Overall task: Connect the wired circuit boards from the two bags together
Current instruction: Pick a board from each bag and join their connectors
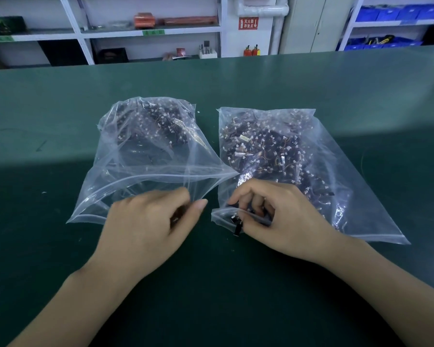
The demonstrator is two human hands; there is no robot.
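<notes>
Green bench mat point(286, 78) fronts white shelving point(150, 31).

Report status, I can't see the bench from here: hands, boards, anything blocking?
Left hand curled at left bag mouth, contents blurred. Right hand pinching small black part at right bag mouth. Nothing joined yet. Nothing blocking.

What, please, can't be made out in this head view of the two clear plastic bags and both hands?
- Left hand: motion blur and its own back hide whether the curled fingers hold anything.
- Right hand: pinches a small black part at the right clear bag mouth; too small to identify.
- Left clear bag: glare and creases hide how the boards lie.
</notes>
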